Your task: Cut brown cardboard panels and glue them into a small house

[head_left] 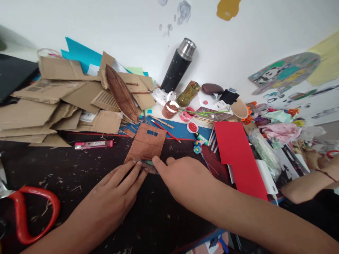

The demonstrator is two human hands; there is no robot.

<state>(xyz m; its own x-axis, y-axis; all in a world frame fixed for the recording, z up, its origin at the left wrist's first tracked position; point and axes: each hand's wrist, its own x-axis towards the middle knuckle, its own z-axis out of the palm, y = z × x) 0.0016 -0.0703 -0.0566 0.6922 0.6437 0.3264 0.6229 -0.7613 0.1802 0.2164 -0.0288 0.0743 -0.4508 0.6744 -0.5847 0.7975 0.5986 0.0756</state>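
Note:
A brown, painted-looking sheet with cut-out slots near its far edge lies flat on the dark table. My left hand rests with fingers stretched out on the sheet's near edge, over a narrow greyish-brown strip. Close to its fingertips, my right hand is curled, with its thumb or forefinger pointing at the strip. What the right hand grips is mostly hidden; a small green bit shows beside its fingertip. Red-handled scissors lie at the left, and a pink cutter-like tool beyond the left hand.
Cardboard pieces pile up at the back left, a brown boat-like shape leaning on them. A black thermos stands by the wall. Red card lies to the right, and another person's arm reaches in beyond it.

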